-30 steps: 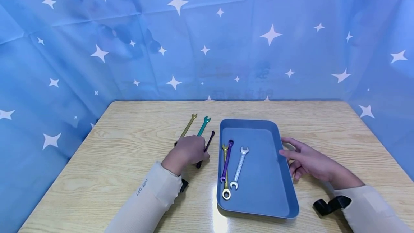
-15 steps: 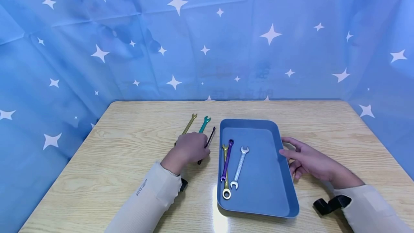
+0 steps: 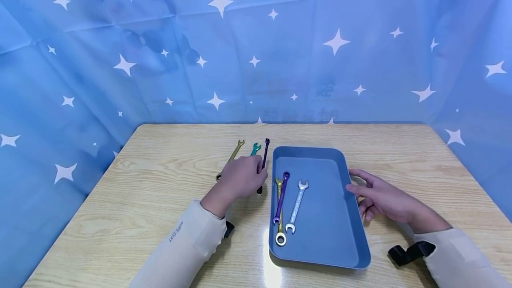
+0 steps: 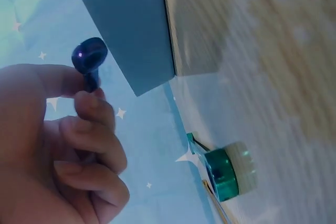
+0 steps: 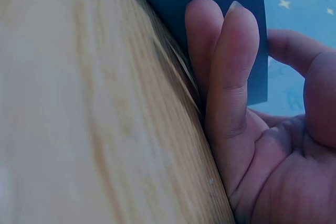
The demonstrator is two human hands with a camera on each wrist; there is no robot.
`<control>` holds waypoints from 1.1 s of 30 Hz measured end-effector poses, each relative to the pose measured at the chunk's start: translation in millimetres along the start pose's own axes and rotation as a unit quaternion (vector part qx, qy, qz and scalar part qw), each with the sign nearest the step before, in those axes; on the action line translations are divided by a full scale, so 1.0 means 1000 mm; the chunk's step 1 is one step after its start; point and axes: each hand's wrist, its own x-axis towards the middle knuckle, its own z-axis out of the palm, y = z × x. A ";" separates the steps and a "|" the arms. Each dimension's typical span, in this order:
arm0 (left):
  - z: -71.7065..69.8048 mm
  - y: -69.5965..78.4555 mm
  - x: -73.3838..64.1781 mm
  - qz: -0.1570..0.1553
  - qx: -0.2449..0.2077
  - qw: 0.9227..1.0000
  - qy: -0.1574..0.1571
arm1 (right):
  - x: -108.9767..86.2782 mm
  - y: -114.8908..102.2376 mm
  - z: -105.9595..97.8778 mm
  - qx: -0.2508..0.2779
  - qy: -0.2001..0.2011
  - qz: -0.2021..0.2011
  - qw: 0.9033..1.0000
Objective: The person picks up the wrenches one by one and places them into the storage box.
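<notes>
My left hand [image 3: 242, 176] pinches a dark purple wrench [image 3: 266, 149] between thumb and fingers, just left of the blue tray [image 3: 334, 239]. In the left wrist view one rounded end of this wrench [image 4: 89, 56] stands out above the fingers, clear of the table. A teal wrench [image 3: 256, 148], partly hidden by that hand, and an olive-gold wrench [image 3: 237, 150] lie on the table beyond it. My right hand [image 3: 382, 199] holds the tray's right wall, thumb over the rim and fingers [image 5: 231, 77] along the outside.
Inside the tray, a purple wrench [image 3: 282, 197] lies across a yellow-gold ratcheting wrench [image 3: 281, 238], with a silver wrench [image 3: 296, 207] beside them. The wooden table [image 3: 140, 199] ends at a blue star-patterned cloth [image 3: 240, 48].
The left hand has lifted the dark purple wrench and moved slightly right and away from me; the wrench now stands more lengthwise. The right hand and the tray have stayed put.
</notes>
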 end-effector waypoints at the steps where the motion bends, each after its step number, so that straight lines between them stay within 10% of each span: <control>1: 0.000 0.001 0.000 0.000 -0.011 1.000 0.000 | 0.000 0.000 0.000 -0.001 0.001 -0.001 1.000; 13: -0.001 0.021 -0.010 0.043 -0.128 0.990 -0.038 | 0.004 0.001 0.000 0.001 -0.005 0.002 1.000; 33: 0.024 0.070 -0.010 0.099 -0.024 0.993 -0.057 | 0.002 0.001 -0.001 0.004 -0.006 -0.001 1.000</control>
